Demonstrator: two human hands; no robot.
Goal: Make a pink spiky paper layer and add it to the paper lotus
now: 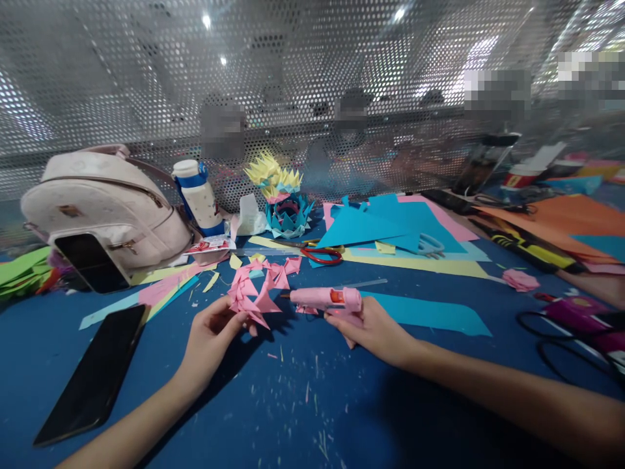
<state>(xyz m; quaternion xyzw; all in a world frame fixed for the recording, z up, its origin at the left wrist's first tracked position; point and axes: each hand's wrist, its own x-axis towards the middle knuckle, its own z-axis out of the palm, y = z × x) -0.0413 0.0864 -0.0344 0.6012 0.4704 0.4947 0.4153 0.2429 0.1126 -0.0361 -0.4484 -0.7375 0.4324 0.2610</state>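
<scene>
My left hand point(219, 332) pinches a pink folded-paper piece point(254, 296) made of pointed units, holding it just above the blue table. My right hand point(371, 329) is wrapped round the grip of a pink hot glue gun point(325, 299). The gun's nozzle points left at the paper piece, with a small gap between them. Behind the piece lie red-handled scissors point(321, 256), and small paper scraps surround it. Farther back stands a blue and teal folded-paper form point(289, 218) with yellow spiky paper pieces point(273, 176) on top.
A pale backpack point(107, 202), a bottle point(198, 195) and two phones, one flat on the table point(92, 378), occupy the left. Blue paper sheets point(375, 225) lie at the back. On the right are a yellow-black tool point(530, 247), a purple object with black cord point(581, 319) and another person's arm point(593, 288).
</scene>
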